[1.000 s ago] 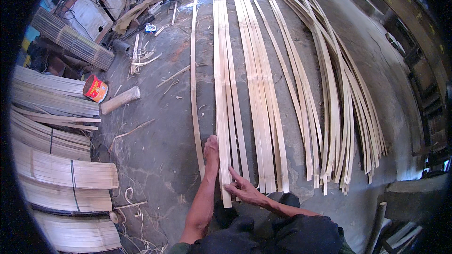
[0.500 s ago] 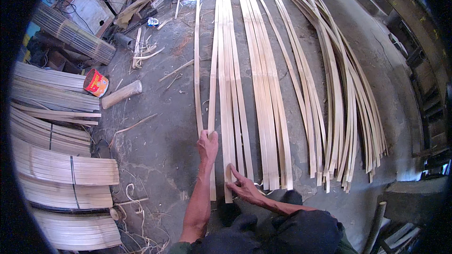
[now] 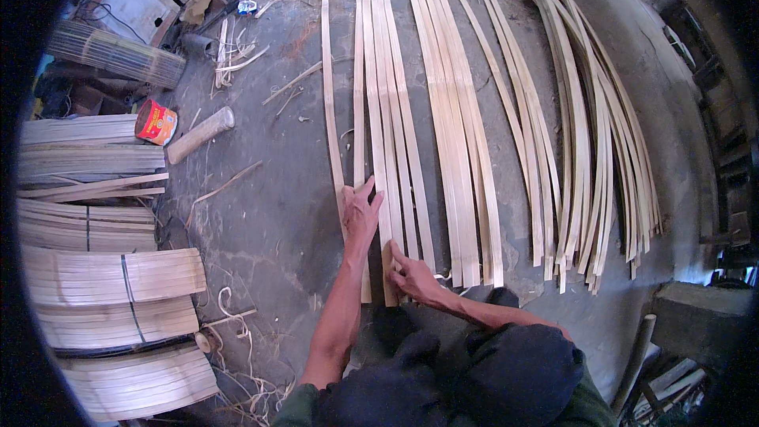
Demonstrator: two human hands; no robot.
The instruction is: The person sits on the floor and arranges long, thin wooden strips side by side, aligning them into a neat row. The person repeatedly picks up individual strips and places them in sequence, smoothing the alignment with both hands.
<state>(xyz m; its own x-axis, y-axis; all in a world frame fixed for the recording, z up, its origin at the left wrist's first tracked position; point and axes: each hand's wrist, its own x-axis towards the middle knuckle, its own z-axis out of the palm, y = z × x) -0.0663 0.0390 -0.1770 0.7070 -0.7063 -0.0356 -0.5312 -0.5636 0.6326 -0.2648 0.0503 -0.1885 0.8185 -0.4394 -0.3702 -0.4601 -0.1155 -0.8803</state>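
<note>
A red, round tin [image 3: 156, 122] with a yellow label lies left of the bamboo strips [image 3: 387, 134], beside a wooden mallet [image 3: 200, 134]. Bundled slat stacks [image 3: 118, 277] border the floor [image 3: 269, 229] beyond it. Left hand [image 3: 361, 211] rests flat with fingers spread on the strips; right hand [image 3: 415, 278] presses their near ends.

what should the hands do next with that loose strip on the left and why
Probably slide it right against the group. The left hand lies flat on the single strip, which sits apart from the laid strips; the right hand presses their near ends.
</note>
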